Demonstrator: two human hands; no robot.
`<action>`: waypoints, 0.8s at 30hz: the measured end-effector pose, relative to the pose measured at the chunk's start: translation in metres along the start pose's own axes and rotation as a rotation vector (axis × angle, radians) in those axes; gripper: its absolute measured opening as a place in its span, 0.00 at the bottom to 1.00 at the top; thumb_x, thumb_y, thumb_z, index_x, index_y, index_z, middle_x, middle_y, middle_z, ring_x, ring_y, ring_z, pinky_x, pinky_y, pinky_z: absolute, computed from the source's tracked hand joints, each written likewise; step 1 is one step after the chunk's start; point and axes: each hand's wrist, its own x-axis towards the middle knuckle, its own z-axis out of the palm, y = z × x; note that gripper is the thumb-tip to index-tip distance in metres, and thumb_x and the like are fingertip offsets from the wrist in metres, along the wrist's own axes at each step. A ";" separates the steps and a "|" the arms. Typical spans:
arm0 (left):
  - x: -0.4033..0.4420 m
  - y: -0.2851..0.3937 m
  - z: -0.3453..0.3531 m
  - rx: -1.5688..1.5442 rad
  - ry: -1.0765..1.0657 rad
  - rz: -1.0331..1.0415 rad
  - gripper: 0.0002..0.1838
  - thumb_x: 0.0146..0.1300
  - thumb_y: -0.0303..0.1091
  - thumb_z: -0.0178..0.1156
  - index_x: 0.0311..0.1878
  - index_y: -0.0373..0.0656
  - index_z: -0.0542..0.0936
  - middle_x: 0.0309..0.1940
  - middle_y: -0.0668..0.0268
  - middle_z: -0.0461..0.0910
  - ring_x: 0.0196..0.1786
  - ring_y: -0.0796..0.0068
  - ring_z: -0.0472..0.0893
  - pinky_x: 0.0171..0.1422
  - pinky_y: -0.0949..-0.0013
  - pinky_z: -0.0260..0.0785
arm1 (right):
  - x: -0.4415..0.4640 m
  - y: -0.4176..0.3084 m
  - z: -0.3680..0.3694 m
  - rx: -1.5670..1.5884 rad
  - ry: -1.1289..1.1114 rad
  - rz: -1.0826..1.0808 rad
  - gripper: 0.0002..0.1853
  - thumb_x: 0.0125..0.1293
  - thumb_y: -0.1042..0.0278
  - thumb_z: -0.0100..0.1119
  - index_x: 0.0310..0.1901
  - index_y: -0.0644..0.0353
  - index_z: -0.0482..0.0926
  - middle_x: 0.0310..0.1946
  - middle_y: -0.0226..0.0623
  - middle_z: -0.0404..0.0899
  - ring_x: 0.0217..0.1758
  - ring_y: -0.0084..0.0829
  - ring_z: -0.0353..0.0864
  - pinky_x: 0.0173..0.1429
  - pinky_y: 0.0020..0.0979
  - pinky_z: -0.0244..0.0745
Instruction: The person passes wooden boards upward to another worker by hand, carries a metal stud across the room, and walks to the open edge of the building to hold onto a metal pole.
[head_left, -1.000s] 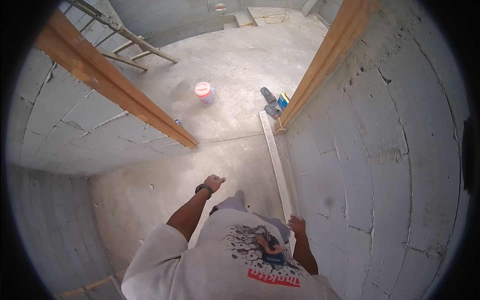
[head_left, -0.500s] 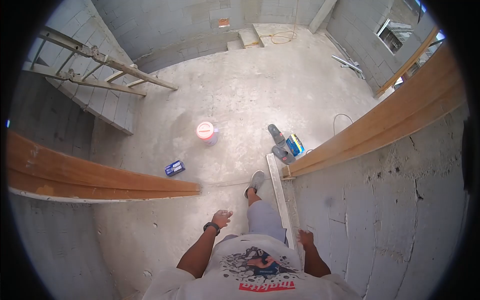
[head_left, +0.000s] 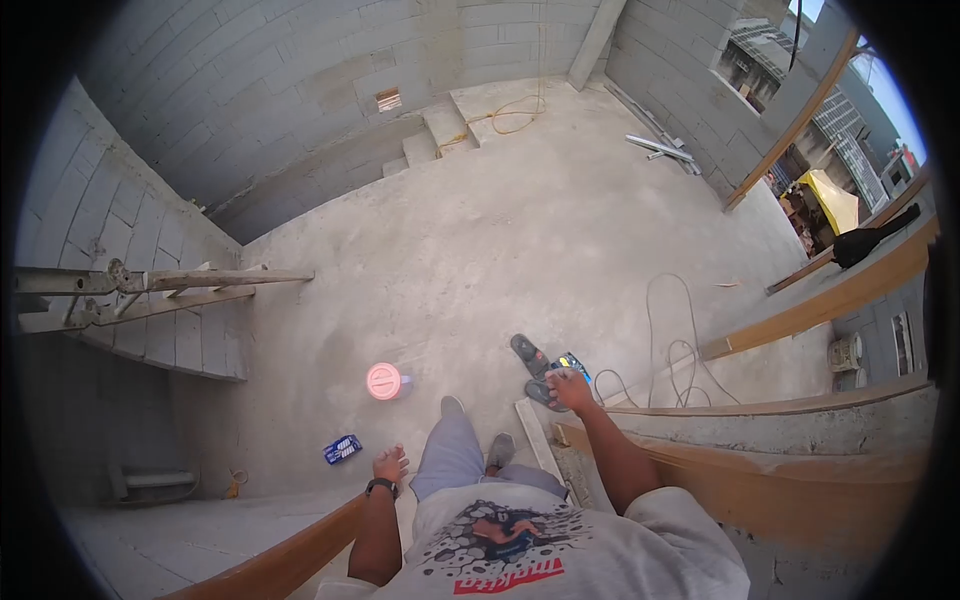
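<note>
My left hand (head_left: pixel 390 463), with a dark watch on the wrist, hangs beside my left leg, its fingers loosely apart and holding nothing. Nearest to it on the floor lies a blue and white box (head_left: pixel 342 449). My right hand (head_left: pixel 568 388) is stretched forward, fingers loosely bent and nothing visible in them. In the view it overlaps a blue and yellow pack (head_left: pixel 572 366) and a pair of dark slide sandals (head_left: pixel 527 350), partly hiding both; I see no grip on either. A tub with a pink lid (head_left: pixel 383 381) stands on the floor ahead of my feet.
Wooden door frame pieces (head_left: pixel 290 553) flank me on both sides. A ladder (head_left: pixel 170 283) leans at the left. Loops of cable (head_left: pixel 690 360) lie at the right. Concrete steps (head_left: pixel 450 128) and metal profiles (head_left: pixel 662 150) are farther back, with a pale strip (head_left: pixel 540 436) by my right foot.
I have stepped forward through the door frame; the tub and sandals now appear nearer my feet. My right hand has swung forward and up from my side. My left leg is now in front.
</note>
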 end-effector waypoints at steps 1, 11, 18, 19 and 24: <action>0.006 0.018 0.018 0.065 0.002 -0.041 0.13 0.62 0.45 0.65 0.40 0.47 0.76 0.35 0.70 0.77 0.33 0.72 0.80 0.31 0.65 0.72 | 0.012 -0.018 -0.001 0.005 0.017 0.008 0.18 0.66 0.55 0.60 0.42 0.64 0.80 0.26 0.32 0.80 0.26 0.22 0.77 0.30 0.25 0.72; 0.178 0.192 0.127 0.466 -0.251 -0.024 0.15 0.59 0.41 0.67 0.39 0.40 0.78 0.30 0.65 0.80 0.30 0.74 0.79 0.27 0.69 0.70 | 0.024 0.096 -0.020 -0.501 0.303 0.304 0.23 0.59 0.48 0.60 0.35 0.66 0.82 0.29 0.45 0.83 0.29 0.36 0.84 0.36 0.36 0.78; 0.253 0.327 0.201 0.569 -0.255 0.185 0.14 0.57 0.42 0.68 0.37 0.42 0.77 0.23 0.68 0.78 0.22 0.80 0.75 0.21 0.73 0.65 | 0.016 -0.003 0.006 0.036 0.469 0.622 0.23 0.61 0.50 0.60 0.37 0.69 0.81 0.29 0.44 0.83 0.27 0.34 0.83 0.32 0.33 0.79; 0.255 0.334 0.205 0.621 -0.261 0.187 0.15 0.57 0.42 0.68 0.38 0.42 0.77 0.25 0.68 0.78 0.23 0.79 0.76 0.22 0.72 0.66 | 0.021 -0.018 0.012 0.051 0.454 0.625 0.23 0.61 0.50 0.60 0.37 0.70 0.81 0.28 0.43 0.82 0.27 0.34 0.83 0.32 0.33 0.78; 0.239 0.381 0.243 0.541 -0.294 0.188 0.18 0.58 0.46 0.67 0.42 0.42 0.76 0.31 0.67 0.80 0.30 0.76 0.81 0.27 0.71 0.71 | 0.112 0.023 0.023 0.080 0.335 0.471 0.20 0.61 0.52 0.62 0.34 0.67 0.81 0.24 0.40 0.80 0.27 0.30 0.81 0.31 0.33 0.77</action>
